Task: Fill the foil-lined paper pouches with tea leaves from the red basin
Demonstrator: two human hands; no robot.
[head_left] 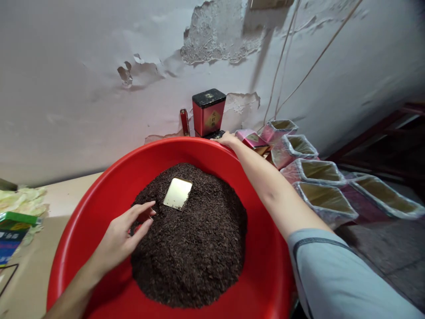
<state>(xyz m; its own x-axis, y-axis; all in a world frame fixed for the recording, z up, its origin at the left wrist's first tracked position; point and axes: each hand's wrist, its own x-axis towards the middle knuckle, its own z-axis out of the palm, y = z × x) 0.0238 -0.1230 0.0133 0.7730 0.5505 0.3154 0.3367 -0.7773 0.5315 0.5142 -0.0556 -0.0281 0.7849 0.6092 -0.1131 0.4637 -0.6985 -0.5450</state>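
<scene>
Inside a large red plastic basin (pixel 109 177) lies a heap of dark loose tea leaves (pixel 195 248). A shiny gold rectangular lid (pixel 178 193), dusted with leaf bits at one edge, rests on the heap. Over the heap's left side hovers my left hand (pixel 124 235), fingers apart and holding nothing, just short of the lid. My right arm stretches across the basin's right side. Beyond the far rim, my right hand (pixel 227 139) has its fingers on a black-lidded tin (pixel 217 134), largely hidden behind the rim. A red tea tin (pixel 209 116) with a black lid stands upright beside it.
To the right stand several open tins lined with clear plastic (pixel 320 173); another pink tin (pixel 252 138) lies tilted near my right wrist. A small red object (pixel 184 122) leans against the peeling wall (pixel 99 88). A green and blue box (pixel 15 235) sits at left.
</scene>
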